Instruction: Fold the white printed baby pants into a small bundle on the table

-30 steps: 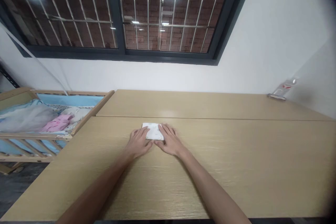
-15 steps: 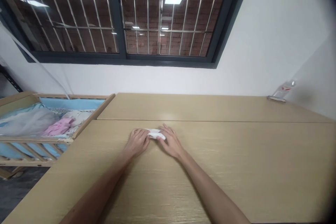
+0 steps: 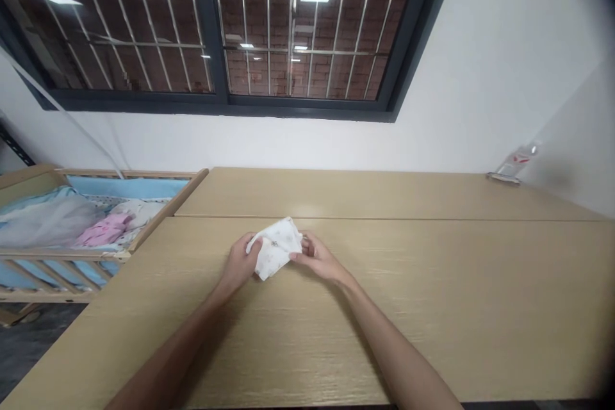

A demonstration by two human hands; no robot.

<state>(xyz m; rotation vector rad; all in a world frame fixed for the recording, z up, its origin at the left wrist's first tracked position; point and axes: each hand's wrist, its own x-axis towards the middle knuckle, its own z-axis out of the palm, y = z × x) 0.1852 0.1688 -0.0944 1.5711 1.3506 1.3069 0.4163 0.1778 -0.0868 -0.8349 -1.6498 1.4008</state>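
A small white folded cloth (image 3: 278, 246) with faint printed marks is held between my two hands, over the middle of the wooden tabletop (image 3: 408, 307). My left hand (image 3: 241, 261) grips its left side, the thumb lying on the upper face and the fingers behind. At the right edge, my right hand (image 3: 319, 258) pinches the cloth between thumb and fingers. The cloth is tilted, with its printed face toward me. What the fingers do behind it is hidden.
A wooden crib (image 3: 62, 257) with blue lining, netting and a pink cloth (image 3: 104, 229) stands left of the table. A clear plastic package (image 3: 514, 166) lies at the back right corner. Behind the table are a white wall (image 3: 288, 144) and a barred window (image 3: 307, 32).
The cloth was a narrow flat roll under both hands on the tabletop. Now it is raised and turned so that a broad printed face shows, with both hands gripping its sides.
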